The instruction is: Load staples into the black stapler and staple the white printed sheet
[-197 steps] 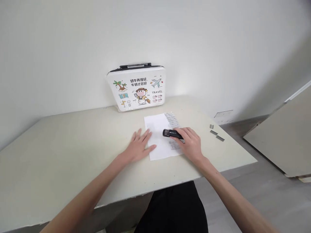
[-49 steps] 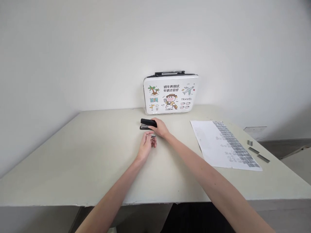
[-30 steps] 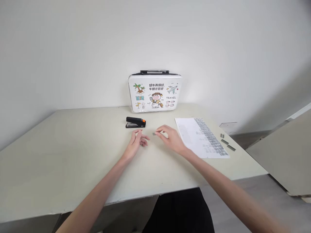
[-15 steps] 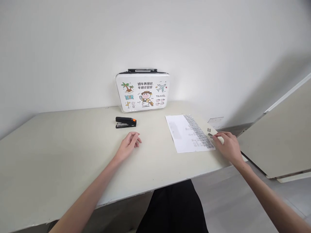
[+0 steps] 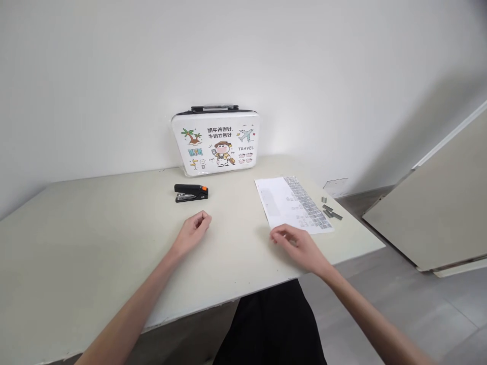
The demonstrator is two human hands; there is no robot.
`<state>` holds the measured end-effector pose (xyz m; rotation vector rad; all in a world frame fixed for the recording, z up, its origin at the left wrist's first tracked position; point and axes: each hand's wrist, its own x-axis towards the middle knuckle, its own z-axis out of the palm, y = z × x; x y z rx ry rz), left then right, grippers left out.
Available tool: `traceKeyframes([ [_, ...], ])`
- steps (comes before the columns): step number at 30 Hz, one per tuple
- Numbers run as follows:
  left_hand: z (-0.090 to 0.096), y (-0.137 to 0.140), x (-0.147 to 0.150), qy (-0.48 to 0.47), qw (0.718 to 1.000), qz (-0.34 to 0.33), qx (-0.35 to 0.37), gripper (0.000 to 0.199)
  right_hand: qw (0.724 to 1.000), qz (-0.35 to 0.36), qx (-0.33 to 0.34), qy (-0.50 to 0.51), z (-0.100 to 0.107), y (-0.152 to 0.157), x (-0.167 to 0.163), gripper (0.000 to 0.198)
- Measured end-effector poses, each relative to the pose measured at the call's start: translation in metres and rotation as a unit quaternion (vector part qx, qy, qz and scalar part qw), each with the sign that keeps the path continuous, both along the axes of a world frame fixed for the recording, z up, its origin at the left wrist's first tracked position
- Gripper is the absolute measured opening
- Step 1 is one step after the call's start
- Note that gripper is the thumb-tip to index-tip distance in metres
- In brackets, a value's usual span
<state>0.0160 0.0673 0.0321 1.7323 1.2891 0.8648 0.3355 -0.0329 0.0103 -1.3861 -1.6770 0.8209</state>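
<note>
My left hand (image 5: 191,233) rests on the table with its fingers curled in, just in front of a black stapler (image 5: 191,192) with an orange patch. Nothing shows in that hand. My right hand (image 5: 299,246) is at the near edge of a printed sheet of paper (image 5: 276,200), its fingers loosely bent and thumb apart, with nothing visible between them. Several grey staple strips (image 5: 337,216) lie on the table just past the sheet's right side.
A white cartoon-printed case (image 5: 224,165) with a black handle stands upright against the wall behind the stapler. The table (image 5: 95,243) ends at the right beyond the staple strips. A pale panel (image 5: 437,213) stands on the floor to the right.
My right hand has left the staple strips and moved left to the front of the paper. The strips are now uncovered. My left hand's fingers have curled in more.
</note>
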Motion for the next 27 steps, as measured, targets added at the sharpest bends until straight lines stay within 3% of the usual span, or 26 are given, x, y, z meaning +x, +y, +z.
traceKeyframes([
  [3,0.000,-0.002,0.000,0.017,1.000,0.007,0.010,0.036,0.998,0.036,-0.042,0.025,0.000,-0.003,-0.018,0.030],
  [10,-0.005,-0.002,0.002,0.031,0.999,0.005,0.026,0.040,0.999,-0.003,-0.041,0.026,-0.004,-0.005,-0.014,0.032],
  [16,-0.007,-0.001,0.001,-0.001,0.999,-0.042,0.034,0.023,0.999,-0.002,-0.043,0.031,-0.004,-0.005,-0.018,0.032],
  [18,-0.008,0.008,0.007,-0.045,0.995,-0.079,0.041,0.018,0.998,0.001,-0.048,0.030,-0.004,-0.004,-0.019,0.032],
  [21,-0.013,0.033,0.023,-0.128,0.986,-0.101,0.020,0.040,0.998,0.001,-0.048,0.027,-0.003,-0.004,-0.019,0.033],
  [23,-0.018,0.056,0.036,-0.188,0.979,-0.081,-0.024,0.054,0.998,0.000,-0.049,0.026,-0.003,-0.003,-0.019,0.034],
  [27,-0.028,0.096,0.048,-0.266,0.962,-0.007,-0.068,0.059,0.999,0.000,-0.050,0.021,-0.006,-0.002,-0.019,0.036],
])
